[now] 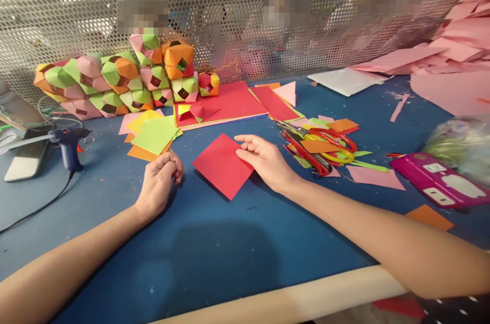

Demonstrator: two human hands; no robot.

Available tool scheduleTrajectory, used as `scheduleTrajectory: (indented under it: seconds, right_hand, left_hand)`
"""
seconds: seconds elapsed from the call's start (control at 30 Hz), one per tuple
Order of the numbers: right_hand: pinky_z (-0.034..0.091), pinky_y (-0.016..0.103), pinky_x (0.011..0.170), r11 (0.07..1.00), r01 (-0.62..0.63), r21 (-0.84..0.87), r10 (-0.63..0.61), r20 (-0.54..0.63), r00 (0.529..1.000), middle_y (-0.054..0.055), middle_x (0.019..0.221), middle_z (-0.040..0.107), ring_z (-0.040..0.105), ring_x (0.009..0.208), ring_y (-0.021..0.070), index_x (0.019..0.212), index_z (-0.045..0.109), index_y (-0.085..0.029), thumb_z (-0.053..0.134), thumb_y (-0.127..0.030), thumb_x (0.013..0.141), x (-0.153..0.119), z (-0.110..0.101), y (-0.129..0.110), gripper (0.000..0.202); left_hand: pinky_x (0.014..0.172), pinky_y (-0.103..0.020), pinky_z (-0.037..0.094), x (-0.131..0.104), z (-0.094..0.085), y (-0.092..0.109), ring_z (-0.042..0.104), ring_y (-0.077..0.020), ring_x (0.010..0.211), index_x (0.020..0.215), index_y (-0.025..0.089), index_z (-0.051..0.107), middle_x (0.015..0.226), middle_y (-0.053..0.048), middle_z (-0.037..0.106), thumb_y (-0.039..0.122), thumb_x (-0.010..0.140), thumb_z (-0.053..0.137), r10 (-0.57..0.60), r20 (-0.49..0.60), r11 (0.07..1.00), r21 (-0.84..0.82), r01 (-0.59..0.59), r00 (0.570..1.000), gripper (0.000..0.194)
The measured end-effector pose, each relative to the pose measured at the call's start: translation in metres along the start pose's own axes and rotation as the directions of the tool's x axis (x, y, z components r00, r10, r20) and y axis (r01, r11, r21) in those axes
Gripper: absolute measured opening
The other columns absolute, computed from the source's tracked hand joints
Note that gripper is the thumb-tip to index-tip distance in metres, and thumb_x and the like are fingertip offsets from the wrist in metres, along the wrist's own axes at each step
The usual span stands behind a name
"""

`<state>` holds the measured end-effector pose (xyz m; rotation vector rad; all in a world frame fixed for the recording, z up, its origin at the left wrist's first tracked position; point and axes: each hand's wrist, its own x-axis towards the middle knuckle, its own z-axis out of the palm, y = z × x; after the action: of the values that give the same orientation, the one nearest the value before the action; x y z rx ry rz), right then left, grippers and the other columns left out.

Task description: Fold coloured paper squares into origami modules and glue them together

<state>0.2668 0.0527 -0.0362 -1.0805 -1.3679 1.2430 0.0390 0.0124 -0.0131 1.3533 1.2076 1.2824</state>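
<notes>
A red square of paper point(225, 167) is held by its right corner, between the thumb and fingers of my right hand point(267, 162), over the middle of the blue table. To the left of it, my left hand point(158, 181) rests with its fingers curled in; whether anything is inside them is hidden. Just beyond that hand lie loose green, yellow and orange paper squares point(155, 135). Further back, a small folded paper piece point(191, 113) in yellow and pink sits on a stack of red sheets point(229, 100).
Folded paper balls point(118, 74) are stacked against the perforated metal screen point(237, 33). At left are a glue gun point(69, 145) and a phone point(25, 160). Scissors point(325, 143) lie among scraps at right, near a magenta case point(438, 178), a plastic bag point(465, 148) and pink sheets point(451, 84).
</notes>
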Motion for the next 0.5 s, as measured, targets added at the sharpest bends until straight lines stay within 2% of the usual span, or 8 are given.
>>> scheduleTrajectory:
  seconds: [0.13,0.23,0.5]
  right_hand:
    - [0.051,0.029,0.066,1.0,0.0,0.02,0.0,0.021,1.0,0.001,0.08,0.065,0.062,0.071,0.0136,0.102,0.057,-0.018,0.061,-0.029,0.074,0.0009,0.0006,0.0028,0.031]
    - [0.051,0.03,0.068,1.0,0.006,0.006,-0.006,0.035,0.999,0.003,0.083,0.066,0.063,0.072,0.0145,0.101,0.058,-0.018,0.061,-0.03,0.074,-0.0004,0.0018,0.0034,0.029]
    - [0.048,0.026,0.062,0.985,0.084,-0.152,-0.075,0.064,0.995,0.002,0.083,0.064,0.059,0.067,0.0125,0.107,0.057,-0.017,0.056,-0.029,0.079,-0.001,-0.0004,0.0076,0.03]
  left_hand:
    - [0.061,-0.026,0.046,-0.0004,0.0043,-0.0009,0.056,-0.0111,0.06,0.076,0.016,0.058,0.068,0.001,0.06,0.016,0.075,0.055,-0.039,0.026,0.994,-0.098,0.041,0.999,0.003]
    - [0.072,-0.028,0.049,-0.0011,0.0078,-0.0008,0.062,-0.0128,0.072,0.083,0.015,0.06,0.077,-0.001,0.065,0.02,0.073,0.065,-0.089,0.039,0.976,-0.196,0.095,0.995,0.012]
    - [0.067,-0.026,0.049,-0.0014,0.0056,0.0003,0.061,-0.0105,0.065,0.08,0.014,0.059,0.073,-0.002,0.066,0.018,0.073,0.069,-0.19,0.195,0.921,-0.305,0.243,0.962,0.013]
